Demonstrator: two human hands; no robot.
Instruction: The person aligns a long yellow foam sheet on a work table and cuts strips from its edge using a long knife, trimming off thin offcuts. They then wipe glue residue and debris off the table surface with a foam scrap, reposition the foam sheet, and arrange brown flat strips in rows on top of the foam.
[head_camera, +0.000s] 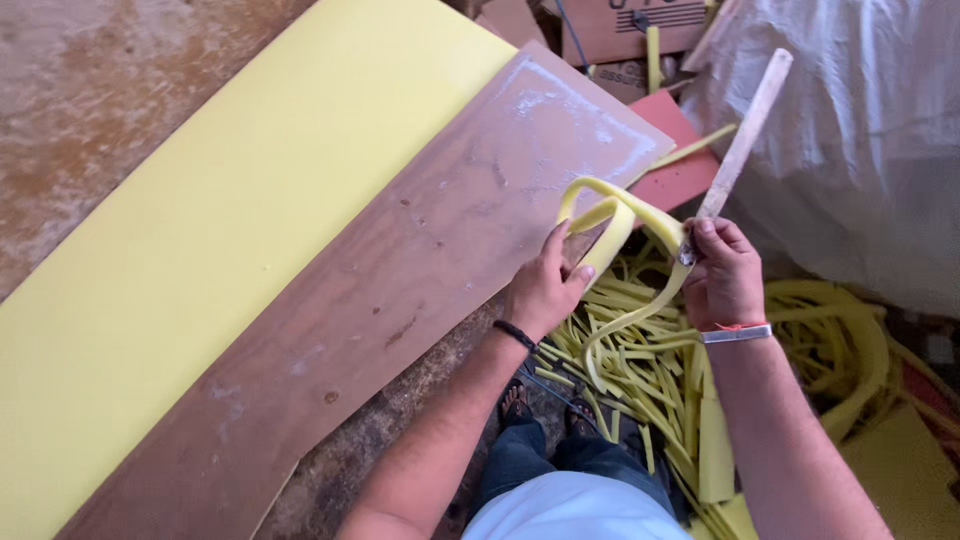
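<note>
Head view: left hand (545, 285) rests on edge of brown board (400, 270), fingers pinching loop of yellow foam strip (615, 215) at strip's 8 o'clock end. Right hand (725, 275) fist closed round wooden-handled tool (742, 140), handle long axis running toward 1 o'clock; blade end hidden by fingers. Strip arcs between both hands, tail hanging toward 6 o'clock into pile of foam offcuts (650, 380). Right hand touching strip at 3 o'clock. Yellow foam sheet (200, 250) under board, 9 o'clock side.

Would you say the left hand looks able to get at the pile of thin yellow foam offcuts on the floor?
Probably yes: the left hand rests on the brown plywood board edge directly above the pile of thin yellow foam offcuts, with nothing visibly between them.
</note>
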